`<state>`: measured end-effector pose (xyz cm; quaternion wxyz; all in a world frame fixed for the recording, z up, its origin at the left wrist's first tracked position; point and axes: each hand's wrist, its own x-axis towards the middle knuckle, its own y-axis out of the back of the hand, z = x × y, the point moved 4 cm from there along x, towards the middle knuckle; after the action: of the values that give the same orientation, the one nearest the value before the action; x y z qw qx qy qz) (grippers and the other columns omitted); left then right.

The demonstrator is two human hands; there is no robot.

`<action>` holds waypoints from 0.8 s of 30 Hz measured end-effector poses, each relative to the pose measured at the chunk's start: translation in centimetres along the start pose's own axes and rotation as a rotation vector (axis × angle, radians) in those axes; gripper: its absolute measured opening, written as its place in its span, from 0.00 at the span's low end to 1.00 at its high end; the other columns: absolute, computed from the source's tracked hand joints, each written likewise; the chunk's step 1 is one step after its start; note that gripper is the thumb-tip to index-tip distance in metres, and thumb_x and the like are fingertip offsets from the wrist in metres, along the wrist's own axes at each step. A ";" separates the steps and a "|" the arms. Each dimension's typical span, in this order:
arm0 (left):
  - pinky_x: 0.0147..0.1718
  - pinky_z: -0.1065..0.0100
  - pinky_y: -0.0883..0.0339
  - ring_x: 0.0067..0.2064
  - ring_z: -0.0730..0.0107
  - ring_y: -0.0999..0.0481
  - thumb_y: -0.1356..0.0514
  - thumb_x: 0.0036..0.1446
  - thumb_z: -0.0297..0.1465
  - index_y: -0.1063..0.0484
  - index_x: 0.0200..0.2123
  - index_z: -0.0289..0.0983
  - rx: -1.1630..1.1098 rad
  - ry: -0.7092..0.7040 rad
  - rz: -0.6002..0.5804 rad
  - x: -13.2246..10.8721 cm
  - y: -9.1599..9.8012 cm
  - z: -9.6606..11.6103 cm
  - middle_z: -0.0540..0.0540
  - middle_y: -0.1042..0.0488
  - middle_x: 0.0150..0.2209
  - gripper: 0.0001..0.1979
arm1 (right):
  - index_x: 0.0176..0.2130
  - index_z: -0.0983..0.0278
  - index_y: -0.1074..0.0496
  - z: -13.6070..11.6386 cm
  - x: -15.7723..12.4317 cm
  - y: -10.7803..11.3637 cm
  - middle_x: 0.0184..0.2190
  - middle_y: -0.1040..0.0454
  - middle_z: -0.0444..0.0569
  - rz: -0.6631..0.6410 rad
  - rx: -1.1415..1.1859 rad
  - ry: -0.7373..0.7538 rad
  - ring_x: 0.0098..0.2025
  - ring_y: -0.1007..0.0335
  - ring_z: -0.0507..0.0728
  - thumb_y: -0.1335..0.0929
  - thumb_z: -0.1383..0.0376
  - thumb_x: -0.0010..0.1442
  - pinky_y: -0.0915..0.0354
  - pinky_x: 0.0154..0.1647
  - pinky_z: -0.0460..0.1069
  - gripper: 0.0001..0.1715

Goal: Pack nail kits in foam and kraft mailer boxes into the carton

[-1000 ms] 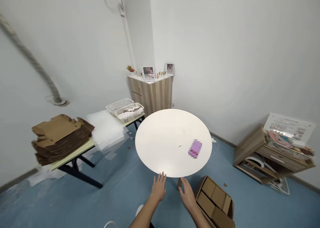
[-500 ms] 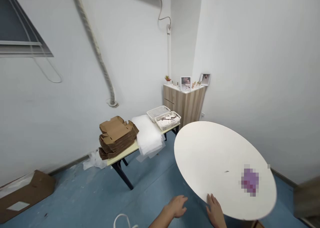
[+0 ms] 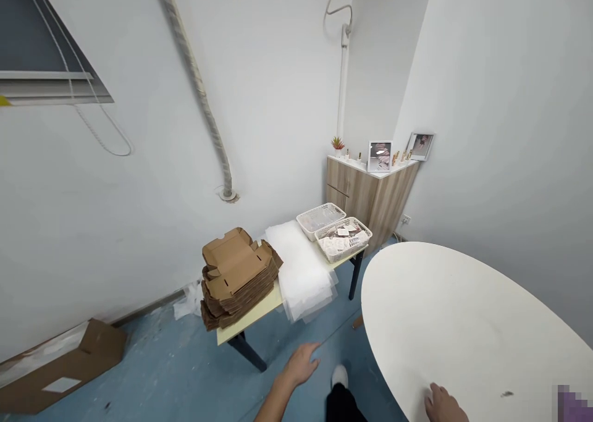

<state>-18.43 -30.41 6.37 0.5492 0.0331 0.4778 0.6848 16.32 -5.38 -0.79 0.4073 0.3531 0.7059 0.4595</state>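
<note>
We have L hand (image 3: 301, 364) bottom ctr, arm reaching up over blue floor (image 3: 171, 372), thumb apart from loosely bent fingers, nothing held; R hand (image 3: 445, 405) lower rt over white tabletop (image 3: 458, 317), partly cut off, finger spread we can't tell. Tabletop's smooth, rounded, w/ small dark mark (image 3: 507, 394).

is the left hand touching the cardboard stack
No, the left hand is apart from the cardboard stack, with blue floor showing between them.
</note>
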 end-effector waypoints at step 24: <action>0.67 0.56 0.57 0.71 0.59 0.57 0.52 0.59 0.32 0.54 0.68 0.29 0.029 0.085 0.465 27.4 23.1 -1.7 0.39 0.58 0.71 0.35 | 0.56 0.70 0.32 -54.3 36.6 9.8 0.51 0.26 0.58 -0.092 0.084 0.799 0.54 0.32 0.60 0.38 0.67 0.62 0.41 0.55 0.50 0.24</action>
<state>-46.86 -8.60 8.26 0.3552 0.1213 0.4899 0.7868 -46.63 10.22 12.54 0.1061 0.1310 0.8418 0.5128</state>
